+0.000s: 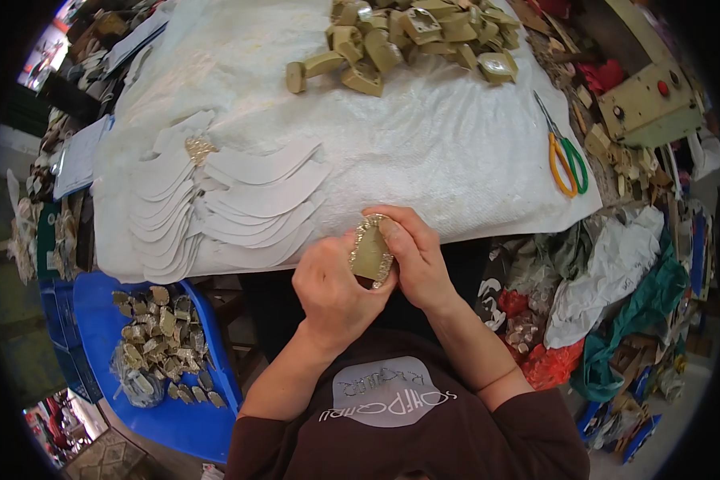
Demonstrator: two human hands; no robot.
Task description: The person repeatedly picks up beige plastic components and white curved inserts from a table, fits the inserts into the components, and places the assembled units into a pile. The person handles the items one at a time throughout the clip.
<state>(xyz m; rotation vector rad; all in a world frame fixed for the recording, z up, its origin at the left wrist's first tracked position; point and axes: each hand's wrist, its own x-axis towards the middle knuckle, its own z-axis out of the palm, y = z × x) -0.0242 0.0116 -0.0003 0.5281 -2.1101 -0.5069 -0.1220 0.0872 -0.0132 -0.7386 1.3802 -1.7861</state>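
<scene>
Gold-glitter and olive heel block [371,254], apparently part-covered, gripped between left hand [328,284] and right hand [414,254] at white sheet's [432,152] near edge; glittered blocks [165,330], near left on blue chair [164,432], seemingly done; bare blocks [380,53], heaped far, seemingly remaining.

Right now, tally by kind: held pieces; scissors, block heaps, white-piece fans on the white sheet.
Rounded olive-gold piece with glittering rim: 1
Scissors with orange and green handles: 1
Heap of olive-gold blocks: 1
Fanned stacks of curved white pieces: 2
Total: 5
</scene>
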